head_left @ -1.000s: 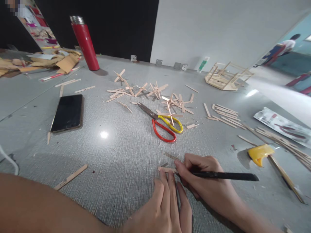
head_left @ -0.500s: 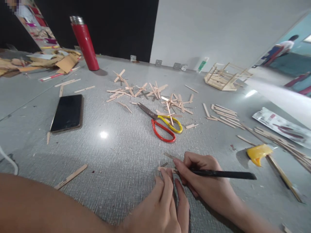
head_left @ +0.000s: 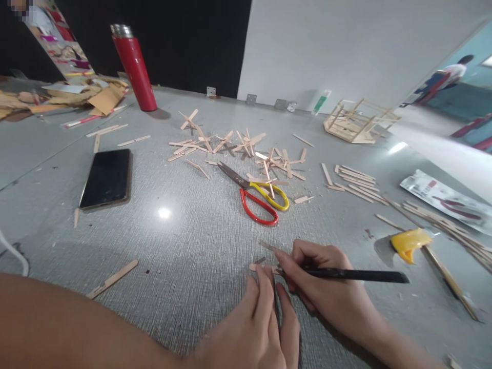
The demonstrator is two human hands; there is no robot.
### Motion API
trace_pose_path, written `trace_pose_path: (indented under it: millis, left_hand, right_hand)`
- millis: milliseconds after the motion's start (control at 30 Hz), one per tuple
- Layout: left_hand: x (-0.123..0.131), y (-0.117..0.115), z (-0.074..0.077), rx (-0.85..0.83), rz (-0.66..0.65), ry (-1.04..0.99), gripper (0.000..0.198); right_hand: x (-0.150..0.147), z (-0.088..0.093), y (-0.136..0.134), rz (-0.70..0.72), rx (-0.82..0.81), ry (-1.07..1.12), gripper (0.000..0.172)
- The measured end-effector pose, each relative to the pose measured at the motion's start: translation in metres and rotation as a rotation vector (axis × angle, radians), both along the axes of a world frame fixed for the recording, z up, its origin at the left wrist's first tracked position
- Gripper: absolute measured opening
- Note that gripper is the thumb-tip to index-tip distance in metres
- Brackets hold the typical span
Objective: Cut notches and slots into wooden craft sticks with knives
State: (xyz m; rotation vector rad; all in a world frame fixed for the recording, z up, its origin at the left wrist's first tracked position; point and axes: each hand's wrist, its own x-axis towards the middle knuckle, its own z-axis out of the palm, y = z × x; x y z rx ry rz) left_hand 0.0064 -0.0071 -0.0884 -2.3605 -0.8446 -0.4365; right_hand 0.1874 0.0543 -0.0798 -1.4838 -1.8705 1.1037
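My left hand (head_left: 255, 320) presses a short wooden craft stick (head_left: 252, 267) to the table with its fingertips, the stick's rounded left end showing past them. Pinched in my right hand (head_left: 326, 279) is a slim black pen-like tool (head_left: 369, 275). Its back end points right; its tip is hidden by my fingers, close to the stick. Just above the stick lie a thin sliver (head_left: 268, 245) and a small dark grey piece (head_left: 260, 260). Scissors (head_left: 246, 184) with red and yellow handles rest farther up the table.
Crossed craft sticks (head_left: 246, 143) lie behind the scissors. A phone (head_left: 107, 179) and a red flask (head_left: 134, 72) stand left. To the right are loose sticks (head_left: 357, 179), a yellow-headed tool (head_left: 411, 243), a white packet (head_left: 446, 200) and a wooden frame (head_left: 357, 123).
Both hands keep nearly the same place. The back end of the black tool has shifted very slightly to the right.
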Motion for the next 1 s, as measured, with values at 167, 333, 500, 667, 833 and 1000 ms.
trace_pose_path:
  millis: [167, 333, 500, 667, 833, 1000]
  left_hand:
    - [-0.002, -0.004, -0.006, -0.044, 0.004, 0.041, 0.036]
    - [-0.004, -0.009, -0.014, -0.106, 0.067, 0.06, 0.043]
    - [-0.007, -0.008, -0.013, -0.089, 0.047, 0.074, 0.044]
    - [-0.004, -0.009, -0.012, -0.116, 0.067, 0.004, 0.042]
    - [-0.004, -0.006, -0.008, -0.091, 0.029, 0.052, 0.04]
    - [-0.006, -0.004, -0.003, -0.089, 0.02, 0.087, 0.04]
  right_hand:
    - [-0.001, 0.002, -0.002, -0.013, -0.034, 0.001, 0.051]
    - [-0.003, 0.005, 0.0, 0.029, 0.107, -0.062, 0.053]
    - [0.0, 0.004, 0.001, 0.061, 0.175, -0.134, 0.052]
    - [-0.001, 0.005, 0.0, 0.045, 0.105, -0.127, 0.052]
    - [-0.001, 0.006, 0.0, 0.053, 0.146, -0.13, 0.052]
    - [0.002, 0.003, 0.001, 0.054, 0.137, -0.132, 0.05]
